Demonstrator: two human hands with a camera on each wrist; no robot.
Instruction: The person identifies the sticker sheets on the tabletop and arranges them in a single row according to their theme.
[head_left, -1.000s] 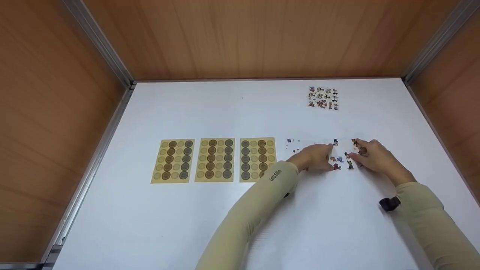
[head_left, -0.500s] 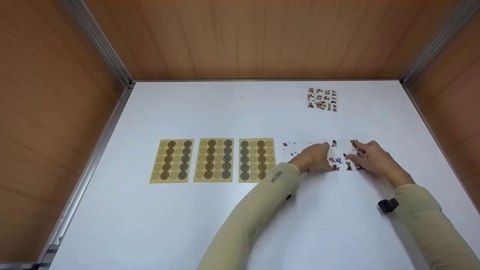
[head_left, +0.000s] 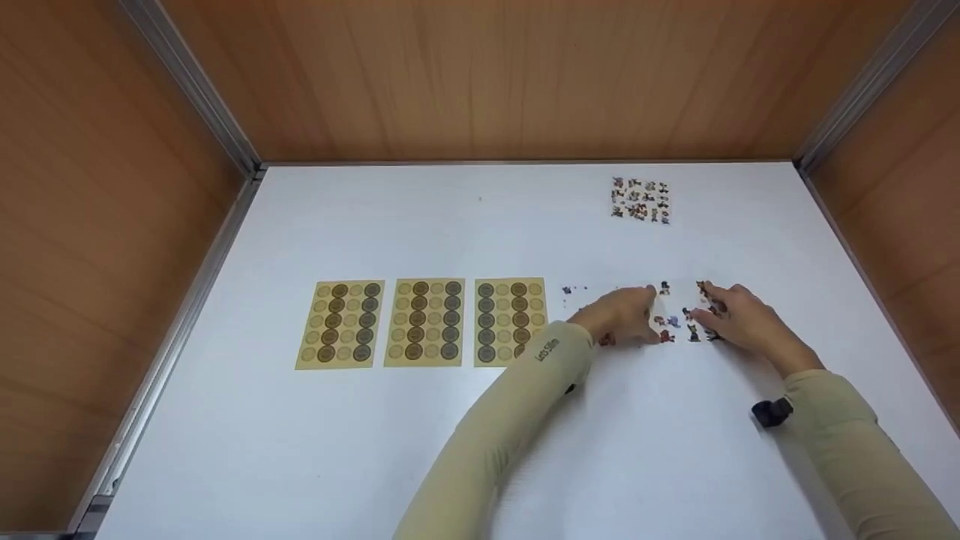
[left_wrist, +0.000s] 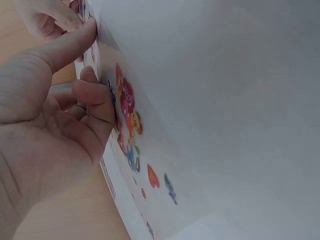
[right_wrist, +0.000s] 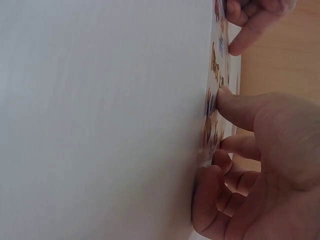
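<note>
Clear sheets of small colourful cartoon stickers lie flat on the right side of the table. My left hand (head_left: 616, 313) rests on the left part of them, fingertips and thumb spread apart, covering several stickers. The left wrist view shows pink and orange stickers (left_wrist: 127, 97) beside its curled fingers, with the thumb stretched out along the sheet. To the right, my right hand (head_left: 744, 321) touches the sticker sheet (head_left: 673, 322) with thumb and index fingertips, its other fingers bent under. Seen from the right wrist, the thumb (right_wrist: 235, 107) presses on the stickers. Where one clear sheet ends and another begins is hard to see.
Three tan sheets of round coin stickers, a left one (head_left: 340, 325), a middle one (head_left: 424, 322) and a right one (head_left: 511, 322), lie in a row. Another sticker sheet (head_left: 640, 201) lies farther back. Wooden panels (head_left: 480, 82) wall the white table (head_left: 300, 450).
Both hands keep nearly the same place on the sticker sheets. Their fingers shift only slightly, and the whole view drifts a little.
</note>
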